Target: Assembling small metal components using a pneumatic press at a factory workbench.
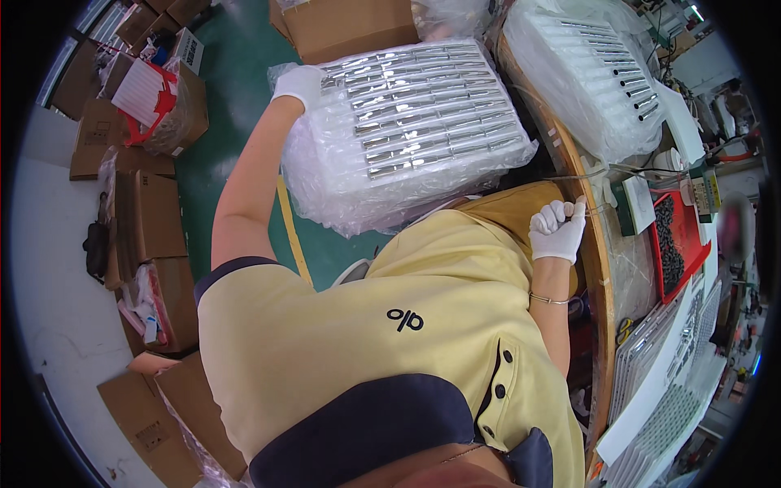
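My left hand [299,84], in a white glove, reaches to the far left corner of a foam tray [329,159] wrapped in clear plastic. Its fingers touch the left ends of shiny metal tubes [435,106] lying there in rows. Whether they grip a tube is hard to make out. On the right, my right hand [557,228], also gloved, is beside the wooden edge of the workbench [598,268]. Its fingers are curled in, and anything inside them is hidden.
On the bench, a second plastic-wrapped foam tray [561,81] bears more tubes. Nearer are a red bin [691,252] of small dark parts and stacked panels [659,407]. Cardboard boxes [154,215] line the left wall; another box [358,28] stands behind the tubes.
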`<state>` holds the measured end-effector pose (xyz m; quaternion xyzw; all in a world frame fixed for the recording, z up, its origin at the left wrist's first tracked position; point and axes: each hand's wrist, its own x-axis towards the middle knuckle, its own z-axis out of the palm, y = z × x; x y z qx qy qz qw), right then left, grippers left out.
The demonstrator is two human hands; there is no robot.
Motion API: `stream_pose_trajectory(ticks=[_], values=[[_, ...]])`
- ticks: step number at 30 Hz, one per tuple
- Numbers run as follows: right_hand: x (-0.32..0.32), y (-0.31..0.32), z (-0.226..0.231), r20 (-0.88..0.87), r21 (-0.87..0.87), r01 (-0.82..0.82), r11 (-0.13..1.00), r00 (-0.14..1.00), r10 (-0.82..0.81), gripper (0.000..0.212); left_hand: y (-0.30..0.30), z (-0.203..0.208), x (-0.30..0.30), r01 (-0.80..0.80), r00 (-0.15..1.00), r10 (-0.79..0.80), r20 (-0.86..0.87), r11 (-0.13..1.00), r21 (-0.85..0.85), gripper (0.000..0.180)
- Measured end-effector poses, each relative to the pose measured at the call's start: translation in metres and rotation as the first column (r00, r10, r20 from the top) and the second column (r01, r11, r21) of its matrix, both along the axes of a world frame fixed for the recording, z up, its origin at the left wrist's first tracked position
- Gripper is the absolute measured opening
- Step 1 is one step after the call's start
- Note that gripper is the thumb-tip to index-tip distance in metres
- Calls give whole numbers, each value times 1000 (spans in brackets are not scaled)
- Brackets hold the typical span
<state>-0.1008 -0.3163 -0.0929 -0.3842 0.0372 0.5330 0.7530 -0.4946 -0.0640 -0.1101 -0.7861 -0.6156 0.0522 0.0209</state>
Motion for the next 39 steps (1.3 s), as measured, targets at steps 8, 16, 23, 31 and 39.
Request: stream_pose_trajectory(ticks=[8, 16, 23, 31, 39], values=[[8, 2, -7, -68, 14, 1, 1000, 998, 0, 46, -24, -22, 7, 11, 994, -18, 104, 998, 63, 20], [15, -1, -10, -81, 48, -28, 998, 996, 32, 45, -52, -41, 23, -38, 989, 27, 147, 997, 71, 44], [22, -8, -14, -103, 75, -33, 997, 994, 41, 45, -60, -43, 25, -105, 956, 106, 273, 994, -16, 63], [21, -11, -13, -96, 62, -33, 998, 995, 39, 45, -78, -48, 19, 27, 963, -20, 268, 999, -26, 72], [21, -9, -17, -135, 66, -44, 997, 989, 52, 44, -94, -26, 45, 35, 999, -35, 5, 999, -19, 76]])
